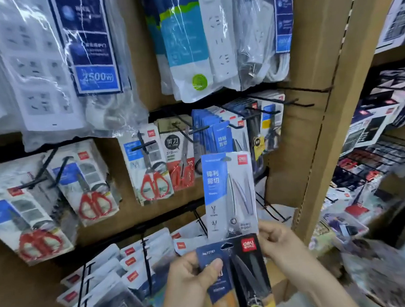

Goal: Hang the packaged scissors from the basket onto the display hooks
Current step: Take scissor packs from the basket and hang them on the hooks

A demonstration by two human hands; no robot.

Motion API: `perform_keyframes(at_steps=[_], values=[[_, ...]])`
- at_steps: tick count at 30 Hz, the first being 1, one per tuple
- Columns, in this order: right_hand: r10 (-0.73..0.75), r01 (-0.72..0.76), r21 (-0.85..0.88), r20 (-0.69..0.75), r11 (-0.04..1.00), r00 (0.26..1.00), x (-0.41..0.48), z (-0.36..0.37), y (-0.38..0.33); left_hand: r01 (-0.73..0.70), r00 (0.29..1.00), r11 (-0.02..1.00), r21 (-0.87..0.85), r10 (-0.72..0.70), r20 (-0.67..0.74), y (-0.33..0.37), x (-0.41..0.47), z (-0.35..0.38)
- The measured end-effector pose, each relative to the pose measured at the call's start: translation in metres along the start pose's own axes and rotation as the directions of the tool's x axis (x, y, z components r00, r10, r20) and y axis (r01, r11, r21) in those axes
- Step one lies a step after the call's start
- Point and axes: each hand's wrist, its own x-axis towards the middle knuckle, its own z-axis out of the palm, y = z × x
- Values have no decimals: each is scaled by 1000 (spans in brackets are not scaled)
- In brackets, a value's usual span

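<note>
Hanging step | right hand (278,241) pinched the light-blue scissors pack (229,194) upright below the board's middle row | left hand (194,276) gripped the dark scissors pack (238,269) (thumb in front) | judged: hang hole needed aligning with the blue-pack hook (207,129).

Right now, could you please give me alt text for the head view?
A person's right hand holds up a light-blue carded scissors pack before black wire display hooks; the left hand grips a dark-blue scissors pack.
</note>
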Motion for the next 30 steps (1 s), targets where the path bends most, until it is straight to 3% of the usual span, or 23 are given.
perform_keyframes(at_steps=[5, 8, 12, 16, 19, 25, 30], values=[[-139, 151, 50, -184, 987, 973, 13, -25, 7, -27, 1000, 990, 141, 28, -5, -1, 26, 9], [-167, 192, 53, -307, 980, 937, 20, -53, 10, -126, 991, 986, 113, 131, -38, 13, 40, 14], [-267, 284, -5, -350, 959, 898, 20, -79, 5, -249, 966, 968, 33, 250, -60, 44, 60, 33], [-375, 323, -206, -315, 924, 872, 19, -94, 13, -260, 960, 964, -61, 251, -120, 60, 92, 57], [-393, 269, -374, -310, 887, 865, 20, -103, 21, -269, 960, 959, -89, 260, -103, 62, 109, 74], [-322, 267, -204, -328, 942, 888, 7, -117, 26, -283, 958, 948, -148, 272, -89, 64, 125, 118], [-202, 202, -54, -491, 978, 847, -2, -139, 35, -279, 958, 956, -90, 271, -95, 64, 138, 153]])
